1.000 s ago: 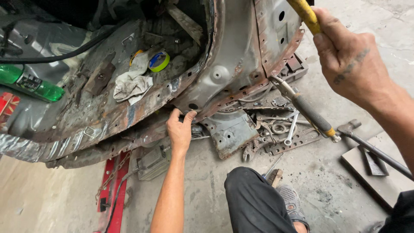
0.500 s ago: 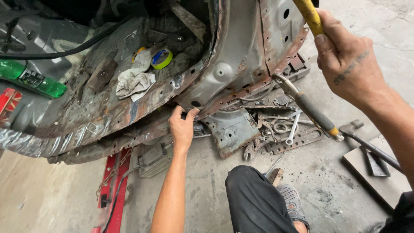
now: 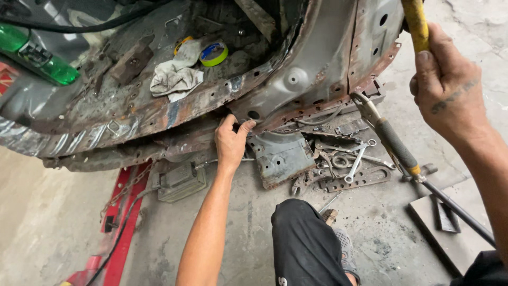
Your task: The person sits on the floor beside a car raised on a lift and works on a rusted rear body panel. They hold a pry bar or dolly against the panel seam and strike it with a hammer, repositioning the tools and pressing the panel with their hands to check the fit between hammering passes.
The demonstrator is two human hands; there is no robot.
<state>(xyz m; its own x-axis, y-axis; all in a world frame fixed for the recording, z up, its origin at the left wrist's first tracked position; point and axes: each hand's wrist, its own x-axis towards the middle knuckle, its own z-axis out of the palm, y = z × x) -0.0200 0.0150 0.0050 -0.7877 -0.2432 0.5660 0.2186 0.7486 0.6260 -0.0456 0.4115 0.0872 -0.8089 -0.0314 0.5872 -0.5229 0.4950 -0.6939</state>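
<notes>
Right hand (image 3: 450, 87) wrapped tight round yellow tool handle (image 3: 415, 24), raised at top right edge of view, tool head out of frame so kind of tool not clear. Left hand (image 3: 231, 142) pressed up under rusty lower edge of car body shell (image 3: 159, 114), fingers (image 3: 228, 123) curled onto seam, thumb beside a round hole; gripping or just bracing, cannot tell. Against half a second and a second back: left hand same spot on seam, right hand same height with handle, only small head shift, view slightly nearer. Reads as a held pose, panel steadied, raised tool not yet brought down. Locking pliers (image 3: 383, 135) clamped on flange at right corner of shell, dark handle hanging toward concrete floor (image 3: 381, 238). Inside shell: crumpled white rag (image 3: 174, 79), roll of tape with green rim (image 3: 214, 53), rusty metal block (image 3: 132, 61), green bottle (image 3: 37, 55) at left edge, black cable (image 3: 100, 24) across top. On floor under shell: bent grey panel piece (image 3: 280, 159), spanners (image 3: 357, 161) among scrap metal, small grey box (image 3: 180, 182), red jack frame (image 3: 121, 228) at lower left. Knee in dark trousers (image 3: 307, 243) at bottom centre, flat metal plate (image 3: 450, 222) at right edge.
</notes>
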